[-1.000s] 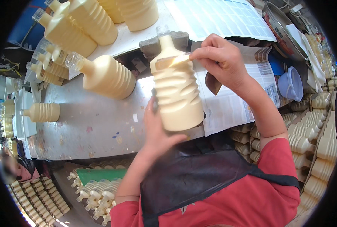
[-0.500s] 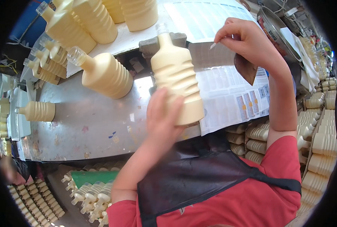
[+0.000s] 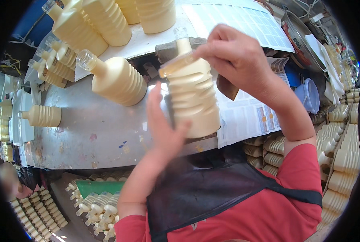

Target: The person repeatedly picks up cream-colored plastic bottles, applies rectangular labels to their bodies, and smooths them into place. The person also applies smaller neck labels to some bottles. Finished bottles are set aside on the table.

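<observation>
A cream ribbed bottle with a clear threaded neck lies in front of me, its neck end against a grey block. My right hand pinches a clear, yellow-tinged label at one end, and the label stretches across the bottle's shoulder. Below that hand's palm sticks out a brown, flat, pointed piece, apparently held by the other fingers. Beside the bottle's left side, my left hand is blurred, its fingers apart and its thumb close to the bottle's lower part; whether it touches cannot be told.
Another cream bottle and a smaller one are on the metal table. Printed label sheets lie to the right. Several bottles stand at the back. A blue-white bucket and stacked bottles are at right; a person sits far left.
My right hand has come left and down, bringing the label over the bottle's shoulder. My left hand has let go of the bottle's lower part and opened beside it.
</observation>
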Motion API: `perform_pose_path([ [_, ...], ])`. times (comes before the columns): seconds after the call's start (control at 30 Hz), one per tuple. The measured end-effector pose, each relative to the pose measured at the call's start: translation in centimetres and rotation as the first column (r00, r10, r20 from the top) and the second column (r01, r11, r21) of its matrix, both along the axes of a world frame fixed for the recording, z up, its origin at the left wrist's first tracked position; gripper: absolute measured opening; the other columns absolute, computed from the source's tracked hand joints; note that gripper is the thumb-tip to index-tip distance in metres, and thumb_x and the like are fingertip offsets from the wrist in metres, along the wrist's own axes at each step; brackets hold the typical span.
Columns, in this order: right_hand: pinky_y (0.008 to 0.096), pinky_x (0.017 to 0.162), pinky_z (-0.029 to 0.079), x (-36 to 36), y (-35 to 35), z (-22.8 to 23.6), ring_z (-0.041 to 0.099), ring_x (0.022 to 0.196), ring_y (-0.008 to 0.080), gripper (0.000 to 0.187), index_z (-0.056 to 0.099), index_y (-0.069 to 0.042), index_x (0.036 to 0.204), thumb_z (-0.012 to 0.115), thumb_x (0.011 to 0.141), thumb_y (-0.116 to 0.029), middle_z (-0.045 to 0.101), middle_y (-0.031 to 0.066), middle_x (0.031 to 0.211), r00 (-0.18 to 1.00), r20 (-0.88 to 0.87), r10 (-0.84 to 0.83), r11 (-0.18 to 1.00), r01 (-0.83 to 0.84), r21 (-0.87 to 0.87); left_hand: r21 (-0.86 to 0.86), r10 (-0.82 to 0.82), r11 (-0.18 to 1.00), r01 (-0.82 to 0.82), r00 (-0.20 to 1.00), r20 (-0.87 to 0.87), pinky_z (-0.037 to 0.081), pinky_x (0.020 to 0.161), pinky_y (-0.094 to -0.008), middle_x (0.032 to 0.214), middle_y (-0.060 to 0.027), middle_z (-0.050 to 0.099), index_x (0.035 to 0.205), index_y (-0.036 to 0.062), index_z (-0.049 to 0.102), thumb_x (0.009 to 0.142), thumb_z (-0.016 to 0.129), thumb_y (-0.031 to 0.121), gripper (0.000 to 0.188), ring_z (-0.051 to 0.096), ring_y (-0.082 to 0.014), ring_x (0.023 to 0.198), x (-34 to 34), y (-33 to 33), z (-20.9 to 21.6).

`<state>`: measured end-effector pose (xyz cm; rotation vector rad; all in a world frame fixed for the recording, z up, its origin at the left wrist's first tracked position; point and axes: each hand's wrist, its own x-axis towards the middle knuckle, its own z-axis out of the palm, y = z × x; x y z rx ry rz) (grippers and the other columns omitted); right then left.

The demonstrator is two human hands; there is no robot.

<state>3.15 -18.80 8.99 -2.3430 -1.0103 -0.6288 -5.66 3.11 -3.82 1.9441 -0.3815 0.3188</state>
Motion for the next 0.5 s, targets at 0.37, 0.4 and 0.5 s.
perform_pose_path([
  [0.37,0.0320,0.061,0.050,-0.2,-2.6,-7.6,0.062,0.070,0.0202,0.021,0.078,-0.018,0.097,0.072,0.083,-0.002,0.059,0.0030,0.083,0.991,-0.074,-0.116,0.973,0.128,0.194,-0.450,-0.157,0.886,-0.110,0.843,-0.514,0.048,0.095,-0.0314,0.121,-0.0119,0.061,0.131,0.0024,0.050,0.100,0.065,0.040,0.051,0.058,-0.0166,0.108,8.0,-3.4,2.8],
  [0.4,0.0316,0.061,0.051,-0.3,-2.7,-7.8,0.063,0.071,0.0200,0.022,0.078,-0.018,0.096,0.072,0.083,-0.002,0.060,0.0028,0.085,0.990,-0.061,-0.128,0.971,0.138,0.195,-0.438,-0.140,0.891,-0.118,0.847,-0.513,0.048,0.096,-0.0316,0.121,-0.0123,0.061,0.132,0.0025,0.049,0.100,0.065,0.040,0.052,0.058,-0.0172,0.109,7.9,-3.6,2.8],
  [0.5,0.0309,0.062,0.053,-0.3,-2.8,-8.9,0.064,0.072,0.0201,0.023,0.078,-0.018,0.098,0.072,0.083,-0.002,0.062,0.0027,0.087,0.994,-0.021,-0.108,0.968,0.110,0.224,-0.404,-0.108,0.908,-0.111,0.869,-0.482,0.047,0.098,-0.0319,0.121,-0.0133,0.061,0.134,0.0026,0.048,0.102,0.062,0.039,0.051,0.058,-0.0187,0.111,7.7,-3.6,2.3],
])
